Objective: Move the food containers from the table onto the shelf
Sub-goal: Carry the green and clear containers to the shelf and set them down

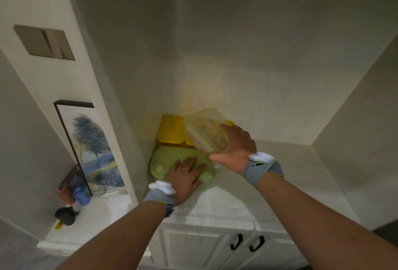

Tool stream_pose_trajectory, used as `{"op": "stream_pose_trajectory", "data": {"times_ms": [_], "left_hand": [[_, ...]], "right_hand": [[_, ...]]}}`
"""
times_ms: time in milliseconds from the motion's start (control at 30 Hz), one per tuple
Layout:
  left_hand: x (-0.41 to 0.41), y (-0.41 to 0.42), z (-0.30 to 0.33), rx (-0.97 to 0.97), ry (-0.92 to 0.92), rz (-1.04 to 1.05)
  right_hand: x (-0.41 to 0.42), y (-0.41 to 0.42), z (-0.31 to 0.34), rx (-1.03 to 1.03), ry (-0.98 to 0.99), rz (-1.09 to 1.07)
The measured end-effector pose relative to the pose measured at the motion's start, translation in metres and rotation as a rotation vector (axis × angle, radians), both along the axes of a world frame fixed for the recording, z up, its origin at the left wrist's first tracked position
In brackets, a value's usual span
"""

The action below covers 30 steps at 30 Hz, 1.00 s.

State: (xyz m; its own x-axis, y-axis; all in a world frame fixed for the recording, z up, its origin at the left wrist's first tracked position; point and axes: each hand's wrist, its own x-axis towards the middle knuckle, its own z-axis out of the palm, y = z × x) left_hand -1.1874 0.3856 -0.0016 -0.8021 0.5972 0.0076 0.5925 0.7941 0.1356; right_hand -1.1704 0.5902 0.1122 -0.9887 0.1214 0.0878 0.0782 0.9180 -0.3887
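My right hand (235,147) holds the clear container (206,129) tilted above the yellow containers (171,129); my left hand (185,178), grip wide, presses the green container (172,157) on the shelf (269,172).

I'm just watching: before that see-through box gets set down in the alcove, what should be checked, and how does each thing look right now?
1. Hold on the clear container: right hand grips its near end; ok.
2. Container level: tilted; not ok.
3. Lid shut: cannot tell.
4. Green container steady: left hand lies flat on its lid; ok.
5. Landing spot: yellow containers fill the back corner, bare shelf lies to the right; ok.
6. Whether the clear one is meant to be stacked: cannot tell.
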Motion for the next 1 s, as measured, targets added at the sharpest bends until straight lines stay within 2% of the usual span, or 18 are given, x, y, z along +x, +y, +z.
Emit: {"op": "stream_pose_trajectory", "data": {"times_ms": [167, 333, 500, 667, 800, 1000], "left_hand": [[0.007, -0.001, 0.007, -0.022, 0.002, 0.02], [0.034, -0.009, 0.017, 0.116, 0.204, 0.026], [0.049, -0.011, 0.026, 0.215, 0.267, -0.057], [0.056, -0.013, 0.024, 0.237, 0.123, -0.045], [0.059, -0.021, 0.012, 0.21, 0.078, -0.006], [0.057, -0.029, 0.003, 0.219, 0.038, 0.03]], "right_hand": [[-0.006, -0.003, 0.007, 0.007, -0.017, 0.054], [-0.017, -0.014, 0.016, 0.015, -0.017, 0.134], [-0.029, -0.039, 0.015, 0.128, -0.097, 0.306], [-0.033, -0.053, 0.0, 0.192, -0.173, 0.454], [-0.034, -0.046, -0.011, 0.234, -0.255, 0.525], [-0.047, -0.047, -0.012, 0.256, -0.265, 0.555]]}}
